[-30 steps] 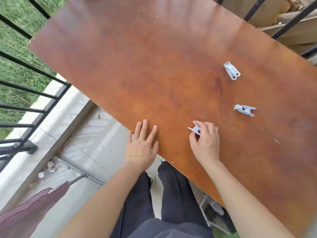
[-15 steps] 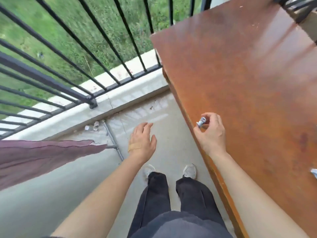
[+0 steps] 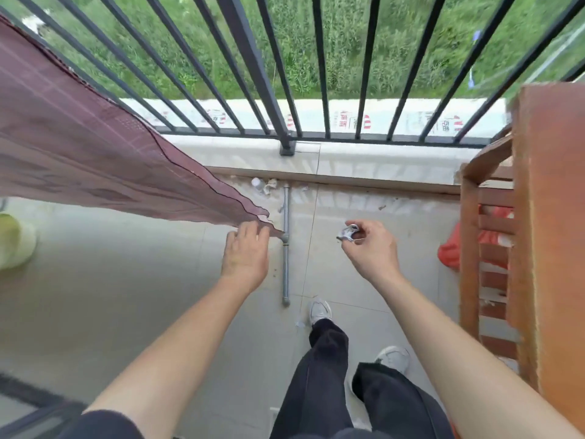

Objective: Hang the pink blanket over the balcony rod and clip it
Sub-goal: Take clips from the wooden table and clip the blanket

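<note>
Balcony railing (image 3: 258, 74), one pink blanket (image 3: 79, 137), one clip (image 3: 348, 232)

Left hand (image 3: 245, 255) is stretched forward, fingers (image 3: 250, 228) touching the blanket (image 3: 79, 147) corner, right next to a gray pipe (image 3: 286, 267). Right hand (image 3: 368, 248) pinches a pale clip (image 3: 348, 233) nearby. Railing (image 3: 253, 74) up ahead, wooden tabletop (image 3: 557, 217) on the right.

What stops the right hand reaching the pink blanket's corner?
Probably nothing, so yes: open air between right hand, pinching a small grey plastic clip, and pink blanket corner by the left hand.
</note>
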